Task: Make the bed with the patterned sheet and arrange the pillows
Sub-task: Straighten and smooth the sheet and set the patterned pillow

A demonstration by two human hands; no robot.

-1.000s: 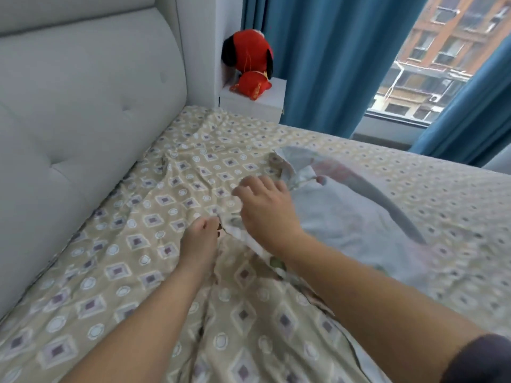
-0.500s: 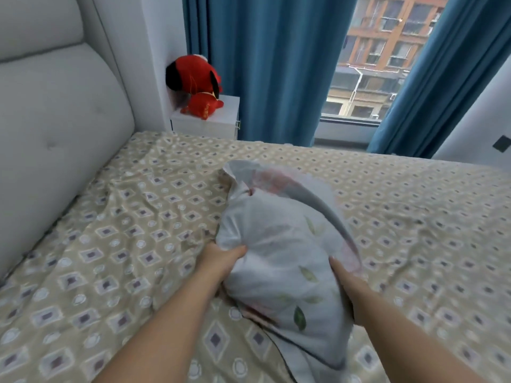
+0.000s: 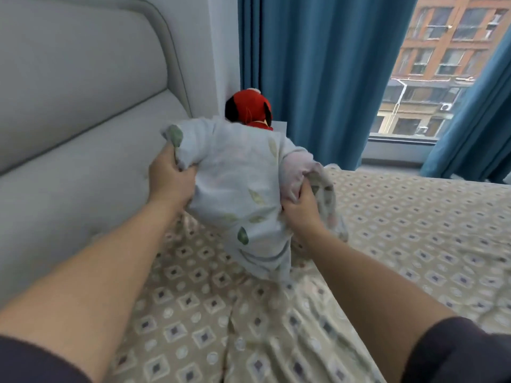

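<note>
A pale blue pillow [image 3: 235, 189] with a leaf print is lifted off the bed, its lower end just touching the beige patterned sheet [image 3: 401, 244]. My left hand [image 3: 168, 181] grips the pillow's upper left corner close to the grey padded headboard [image 3: 83, 134]. My right hand [image 3: 301, 208] is closed on the pillow's right side, where the cover bunches up. The sheet covers the mattress and is wrinkled near the front.
A red and black plush toy [image 3: 250, 109] sits on a white bedside stand behind the pillow, partly hidden by it. Blue curtains [image 3: 318, 78] hang at the far side of the bed, beside a window [image 3: 431, 64] facing a brick building.
Both hands have raised the pillow from the sheet and carried it left toward the headboard. The view has swung left and up.
</note>
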